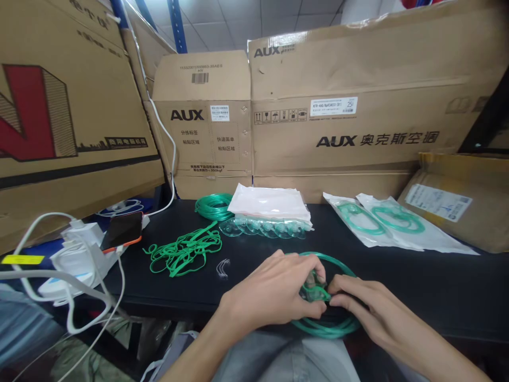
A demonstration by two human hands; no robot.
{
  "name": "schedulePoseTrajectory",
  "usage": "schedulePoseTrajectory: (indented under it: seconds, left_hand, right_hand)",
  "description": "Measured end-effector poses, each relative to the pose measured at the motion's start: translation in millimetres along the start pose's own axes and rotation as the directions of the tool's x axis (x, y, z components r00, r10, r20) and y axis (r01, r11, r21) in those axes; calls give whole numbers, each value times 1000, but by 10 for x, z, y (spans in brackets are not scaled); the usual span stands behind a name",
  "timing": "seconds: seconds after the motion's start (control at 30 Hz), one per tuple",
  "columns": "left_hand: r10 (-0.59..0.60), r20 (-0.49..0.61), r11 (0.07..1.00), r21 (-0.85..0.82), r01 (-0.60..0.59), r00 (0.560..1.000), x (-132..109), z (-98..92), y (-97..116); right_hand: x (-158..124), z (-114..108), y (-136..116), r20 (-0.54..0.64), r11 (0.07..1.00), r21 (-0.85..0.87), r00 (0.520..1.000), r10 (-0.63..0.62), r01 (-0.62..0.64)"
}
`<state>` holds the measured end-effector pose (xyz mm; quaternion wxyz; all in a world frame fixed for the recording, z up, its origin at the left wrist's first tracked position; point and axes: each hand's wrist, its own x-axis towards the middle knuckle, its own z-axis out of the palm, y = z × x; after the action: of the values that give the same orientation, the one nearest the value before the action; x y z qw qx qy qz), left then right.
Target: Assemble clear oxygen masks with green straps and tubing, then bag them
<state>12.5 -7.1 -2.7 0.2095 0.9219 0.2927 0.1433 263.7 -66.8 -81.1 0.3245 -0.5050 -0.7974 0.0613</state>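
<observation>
My left hand (272, 292) is closed around a small clear-green oxygen mask (313, 293) near the front of the black table. The fingertips of my right hand (363, 303) pinch the end of a green strap (324, 295) at the mask's right edge. Both hands partly cover the mask. Around and beneath them lies a coil of green tubing (330, 331). Left of my left hand are a few thin clear strips (223, 269) and a tangled heap of green elastic strap (185, 250).
Several clear masks (264, 228) sit in a row by a stack of white pouches (270, 206). Another tubing coil (213, 207) is beside them. Two packed pouches (397, 223) lie right. A phone (122, 232) rests on a power strip with white cables at left. Cardboard boxes (338, 122) wall the back.
</observation>
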Motion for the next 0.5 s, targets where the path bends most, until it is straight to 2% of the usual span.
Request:
schedulePoseTrajectory:
  seconds: [0.07,0.13,0.23,0.33,0.43,0.5]
  left_hand:
    - [42,-28,999,32,-41,999,-36,-53,-12]
    - [36,-82,997,64,-30,996,-92,-178,-53]
    - [-104,-159,995,-19,103,982,-171,-382,-169]
    - [-241,-148,969,-86,231,959,-181,-419,-317]
    - [-239,-169,970,8,244,956,-135,-321,-423]
    - [-207,-247,963,121,242,947,-113,-274,-418]
  right_hand:
    - [68,-63,6,58,1000,14,998,17,-18]
    - [151,-141,-5,133,999,23,991,36,-39]
    - [228,-207,-43,192,996,28,978,83,-90]
    - [215,-152,-77,150,993,44,983,102,-110]
    - [150,-53,-66,28,998,-19,998,53,-53]
    - [97,-40,-29,-43,995,-97,999,15,-19]
